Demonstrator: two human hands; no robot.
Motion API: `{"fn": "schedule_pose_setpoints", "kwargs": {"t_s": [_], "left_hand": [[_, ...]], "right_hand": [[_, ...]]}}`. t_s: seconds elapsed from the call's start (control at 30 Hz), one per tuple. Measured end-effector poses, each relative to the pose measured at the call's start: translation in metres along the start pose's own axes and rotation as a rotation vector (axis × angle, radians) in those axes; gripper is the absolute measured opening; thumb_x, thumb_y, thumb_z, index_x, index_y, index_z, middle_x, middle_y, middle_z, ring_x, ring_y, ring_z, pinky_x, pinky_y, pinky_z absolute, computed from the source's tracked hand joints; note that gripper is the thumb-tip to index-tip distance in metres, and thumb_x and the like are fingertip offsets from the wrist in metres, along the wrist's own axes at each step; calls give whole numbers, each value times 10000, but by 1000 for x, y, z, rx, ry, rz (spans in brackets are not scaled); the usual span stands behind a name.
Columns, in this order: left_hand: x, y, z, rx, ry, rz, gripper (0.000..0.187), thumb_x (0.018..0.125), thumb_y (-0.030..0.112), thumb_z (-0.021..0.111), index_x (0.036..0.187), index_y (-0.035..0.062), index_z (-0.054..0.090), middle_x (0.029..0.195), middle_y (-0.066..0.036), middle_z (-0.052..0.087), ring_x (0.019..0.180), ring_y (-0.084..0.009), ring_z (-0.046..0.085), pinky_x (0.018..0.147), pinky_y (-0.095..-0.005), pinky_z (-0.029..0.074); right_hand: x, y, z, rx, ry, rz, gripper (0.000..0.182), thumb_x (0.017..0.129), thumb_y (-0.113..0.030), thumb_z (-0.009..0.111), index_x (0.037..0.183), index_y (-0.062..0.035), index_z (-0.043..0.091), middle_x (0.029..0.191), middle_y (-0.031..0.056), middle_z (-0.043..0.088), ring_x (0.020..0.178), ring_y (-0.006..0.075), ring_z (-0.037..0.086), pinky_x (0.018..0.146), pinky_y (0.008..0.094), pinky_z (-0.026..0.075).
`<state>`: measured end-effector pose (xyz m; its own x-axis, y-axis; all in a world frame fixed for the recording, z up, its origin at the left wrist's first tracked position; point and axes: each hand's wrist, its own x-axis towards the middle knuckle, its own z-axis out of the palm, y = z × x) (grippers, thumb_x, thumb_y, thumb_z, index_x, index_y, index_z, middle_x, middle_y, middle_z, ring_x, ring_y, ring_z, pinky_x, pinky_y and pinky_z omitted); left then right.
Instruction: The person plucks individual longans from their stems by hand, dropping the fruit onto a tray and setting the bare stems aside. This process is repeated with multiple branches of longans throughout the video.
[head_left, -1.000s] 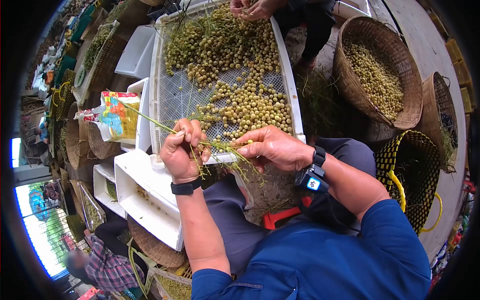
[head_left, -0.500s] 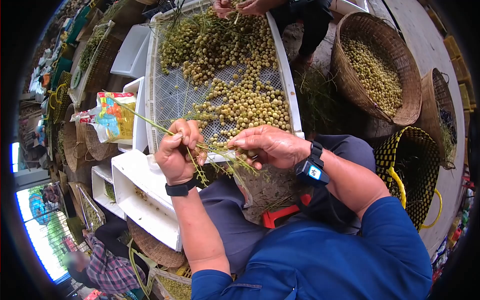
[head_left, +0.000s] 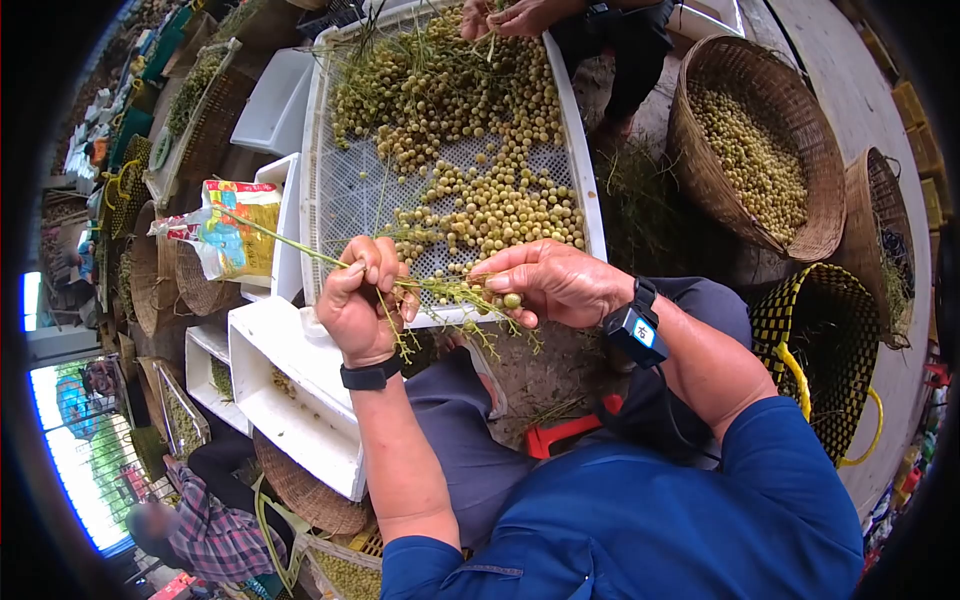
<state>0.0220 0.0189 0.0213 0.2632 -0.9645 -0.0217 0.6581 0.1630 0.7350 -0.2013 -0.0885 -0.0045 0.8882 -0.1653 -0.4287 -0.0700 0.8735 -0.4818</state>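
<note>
A branched green fruit stalk point(head_left: 445, 291) runs between my hands, its long bare end reaching up and left past my left wrist. My left hand point(head_left: 365, 300) is closed around the thick part of the stalk. At its thin, mostly stripped twigs, my right hand point(head_left: 568, 288) is closed, with a small round yellow-green fruit point(head_left: 512, 300) at its fingertips. Beyond both hands lies a white mesh tray point(head_left: 594, 205). Loose fruits point(head_left: 510, 205) cover its near part, and fruits still on stems are heaped at its far end.
A co-worker's hands point(head_left: 515, 18) work over the tray's far end. A wicker basket point(head_left: 690, 165) of fruits stands at right, with a yellow-black woven basket point(head_left: 800, 300) nearer me. On the left are white foam boxes point(head_left: 300, 420) and a printed plastic bag point(head_left: 240, 230). A red stool point(head_left: 555, 437) sits below.
My right hand has shifted slightly right along the twigs, and a fruit shows more plainly at its fingertips. My left hand keeps its hold on the stalk. The whole view has shifted slightly.
</note>
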Motion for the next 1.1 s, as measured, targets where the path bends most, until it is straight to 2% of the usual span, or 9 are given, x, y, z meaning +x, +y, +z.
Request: {"fn": "schedule_pose_setpoints", "kwargs": {"t_s": [0.27, 0.37, 0.43, 0.57, 0.63, 0.73, 0.8, 0.93, 1.1], "left_hand": [[3, -6, -2, 61, 9, -27, 179, 893, 218, 497, 804, 77, 432, 733, -40, 416, 521, -123, 398, 408, -266, 442], [6, -10, -2, 89, 10, -60, 179, 892, 222, 501, 811, 76, 437, 743, -40, 423, 542, -125, 410, 422, -267, 445], [7, -10, 3, 76, 40, -42, 176, 882, 211, 508, 791, 65, 468, 730, -47, 439, 478, -79, 338, 404, -261, 464], [8, -6, -2, 66, 13, -29, 177, 885, 210, 506, 793, 64, 469, 733, -50, 441, 474, -80, 336, 406, -260, 465], [7, -4, -7, 78, -34, -32, 179, 901, 221, 500, 813, 79, 434, 746, -41, 423, 546, -128, 418, 417, -267, 445], [7, -2, -8, 65, -33, -26, 176, 906, 216, 495, 810, 82, 431, 749, -41, 421, 545, -130, 422, 417, -270, 447], [7, -2, -8, 41, -30, -9, 175, 908, 214, 493, 810, 83, 430, 750, -40, 420, 548, -130, 421, 419, -272, 449], [6, -4, -9, 11, 19, 15, 166, 909, 210, 490, 815, 87, 428, 746, -37, 413, 557, -130, 416, 426, -273, 456], [7, -5, -8, 29, 34, 13, 155, 910, 207, 485, 817, 97, 428, 733, -31, 397, 571, -124, 417, 428, -272, 462]], "right_hand": [[3, 2, -6, -15, 107, -28, 263, 941, -157, 662, 1169, -39, 604, 948, 29, 648, 753, 110, 597, 589, 246, 496], [11, 7, -11, 38, 52, -36, 260, 946, -199, 653, 1153, -53, 594, 991, 18, 632, 777, 113, 602, 582, 249, 498], [15, 8, -10, 49, 49, -18, 261, 961, -228, 637, 1151, -55, 592, 1022, 15, 619, 769, 114, 600, 557, 242, 482], [21, 12, -11, 10, -17, 15, 236, 976, -244, 630, 1119, -59, 599, 975, 11, 627, 725, 104, 591, 519, 222, 448], [23, 13, -11, -18, -21, -3, 229, 978, -248, 633, 1107, -60, 603, 955, 7, 629, 703, 96, 585, 506, 217, 438], [22, 11, -6, -69, -41, -6, 206, 970, -242, 653, 1072, -67, 615, 893, -7, 627, 648, 80, 570, 491, 209, 428], [21, 5, -4, -70, 1, 46, 165, 960, -231, 674, 1003, -80, 621, 780, -32, 583, 613, 66, 550, 473, 201, 408], [20, -3, -8, -61, -12, 23, 162, 956, -228, 679, 983, -75, 632, 754, -34, 577, 588, 64, 542, 460, 203, 406], [18, -7, -7, -68, 104, 31, 174, 963, -216, 666, 955, -45, 636, 745, -23, 572, 577, 64, 521, 446, 201, 404]]}}
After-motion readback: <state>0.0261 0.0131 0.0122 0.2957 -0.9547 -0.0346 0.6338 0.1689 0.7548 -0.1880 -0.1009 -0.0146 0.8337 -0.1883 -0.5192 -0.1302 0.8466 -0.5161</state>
